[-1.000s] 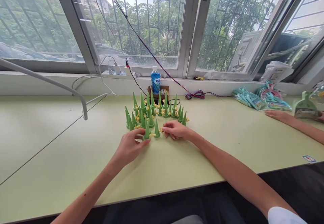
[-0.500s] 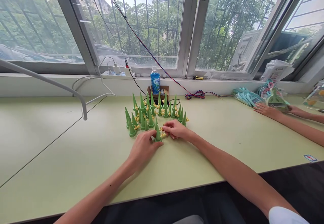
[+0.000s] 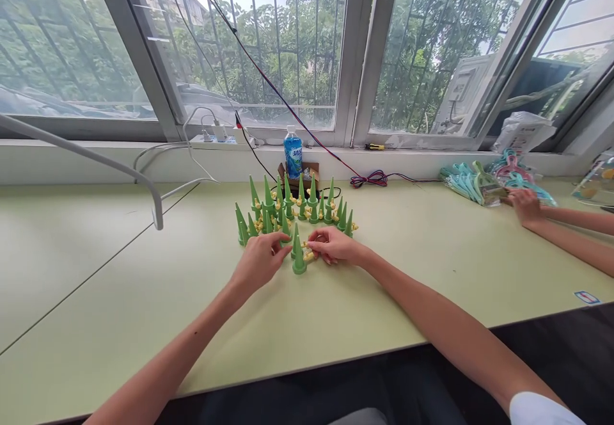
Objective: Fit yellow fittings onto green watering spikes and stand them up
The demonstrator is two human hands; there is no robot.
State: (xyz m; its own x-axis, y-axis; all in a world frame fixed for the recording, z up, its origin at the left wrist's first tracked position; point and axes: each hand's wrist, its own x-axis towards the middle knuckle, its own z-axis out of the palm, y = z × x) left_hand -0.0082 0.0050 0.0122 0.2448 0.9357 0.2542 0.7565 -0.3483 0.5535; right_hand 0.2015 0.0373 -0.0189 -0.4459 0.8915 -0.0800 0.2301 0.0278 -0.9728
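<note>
Several green cones (image 3: 267, 194) with round bases stand upright in a cluster, small yellow pieces (image 3: 355, 226) among them. Nearer to me, two more cones stand close together, the front cone (image 3: 299, 260) partly covering the rear one. My left hand (image 3: 259, 260) is just left of this pair, thumb and forefinger apart, with nothing seen between them. On the pair's right side, my right hand (image 3: 336, 246) pinches a small yellow fitting (image 3: 306, 244). Another yellow fitting (image 3: 309, 256) juts out beside the front cone, below those fingertips.
Behind the cluster, a blue bottle (image 3: 293, 153) stands by a small cardboard box (image 3: 314, 170). A coiled cable (image 3: 369, 179) lies near the wall. A grey curved bar (image 3: 144, 178) reaches in from the left. At right, another person's hands (image 3: 524, 207) are beside teal and green bagged items (image 3: 467, 183).
My left hand has let go of the front cone and moved slightly up and left. My right hand stays in place. The other person's hand has shifted right, and a green item lies farther left.
</note>
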